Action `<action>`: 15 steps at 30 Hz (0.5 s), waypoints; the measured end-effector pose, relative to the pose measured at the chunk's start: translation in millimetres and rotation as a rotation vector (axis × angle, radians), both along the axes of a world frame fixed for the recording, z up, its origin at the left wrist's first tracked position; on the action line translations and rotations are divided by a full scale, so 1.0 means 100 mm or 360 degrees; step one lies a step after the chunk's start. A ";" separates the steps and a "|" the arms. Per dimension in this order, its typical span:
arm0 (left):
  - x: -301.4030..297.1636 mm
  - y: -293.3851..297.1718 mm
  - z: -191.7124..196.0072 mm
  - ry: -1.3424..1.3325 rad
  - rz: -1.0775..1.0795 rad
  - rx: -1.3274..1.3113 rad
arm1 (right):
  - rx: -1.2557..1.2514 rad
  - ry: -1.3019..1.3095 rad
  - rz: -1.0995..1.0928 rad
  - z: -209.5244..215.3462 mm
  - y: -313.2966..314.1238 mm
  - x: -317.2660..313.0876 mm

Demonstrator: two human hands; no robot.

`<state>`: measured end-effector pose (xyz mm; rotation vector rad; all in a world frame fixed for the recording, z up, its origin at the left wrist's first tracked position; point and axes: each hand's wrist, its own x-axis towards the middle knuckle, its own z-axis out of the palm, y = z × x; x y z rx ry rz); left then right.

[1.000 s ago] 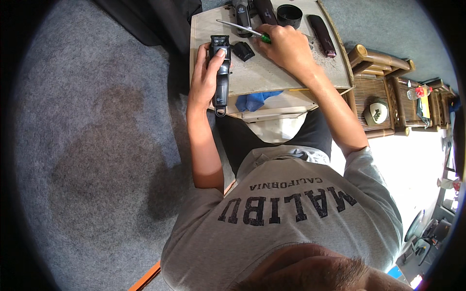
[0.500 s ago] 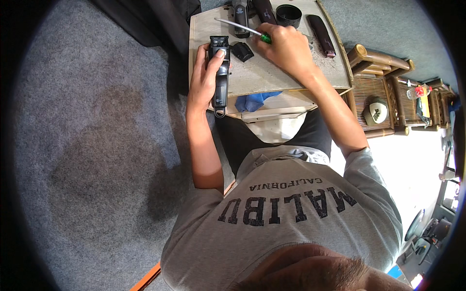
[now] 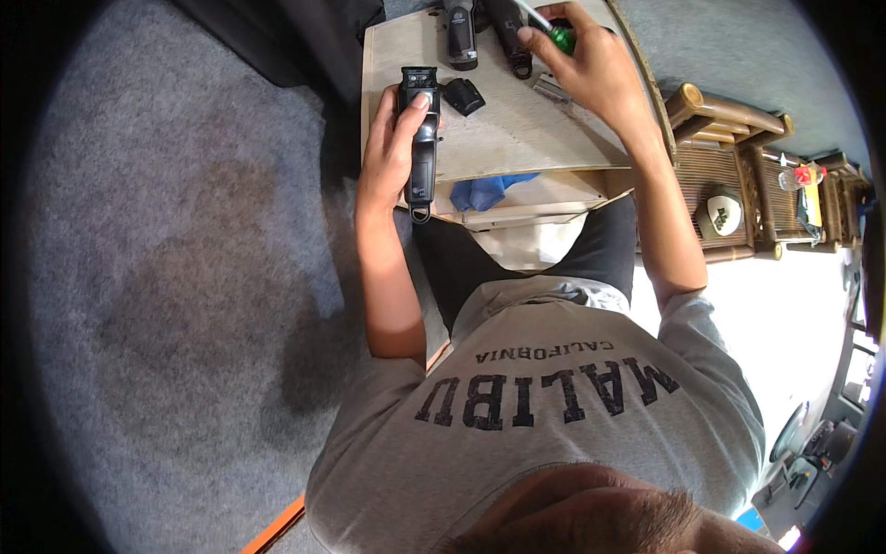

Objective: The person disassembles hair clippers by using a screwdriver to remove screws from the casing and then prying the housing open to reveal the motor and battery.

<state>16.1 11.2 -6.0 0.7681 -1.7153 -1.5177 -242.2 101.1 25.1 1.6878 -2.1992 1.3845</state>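
Upright in my left hand (image 3: 389,152) is a black hair clipper (image 3: 421,157), its blade end pointing away from me and my thumb lying along its front. My right hand (image 3: 598,74), over the far right of the tabletop, grips a screwdriver by its green handle (image 3: 560,39). Its pale shaft (image 3: 533,13) points to the far left. A small black plastic part (image 3: 463,96) lies beside the clipper. Below my right fingers rests a small silvery metal piece (image 3: 551,88), partly covered by the hand.
On the wooden tabletop (image 3: 489,148), a grey-black clipper (image 3: 460,37) and a dark clipper (image 3: 509,39) lie at the far side. Blue cloth (image 3: 489,191) sits in the open space under the top. Bamboo chairs (image 3: 711,175) stand to the right, one bearing a cap (image 3: 722,215).
My right hand has moved right and away with the screwdriver, whose shaft now points farther away. The black cup and the maroon clipper are now covered by it. My left hand stays put.
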 end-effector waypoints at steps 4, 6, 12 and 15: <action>0.00 0.01 0.01 0.0005 0.0027 -0.0010 | 0.0148 -0.0429 0.0469 -0.08 0.19 0.30; 0.01 -0.01 0.01 0.0019 -0.0002 0.0030 | 0.0189 -0.0469 0.0623 -0.18 0.25 0.35; 0.00 0.05 0.04 -0.0004 0.0062 -0.0030 | 0.0130 -0.0633 0.0822 -0.33 0.29 0.42; -0.01 0.06 0.06 -0.0043 0.0063 -0.0100 | 0.0130 -0.0646 0.0846 -0.33 0.28 0.39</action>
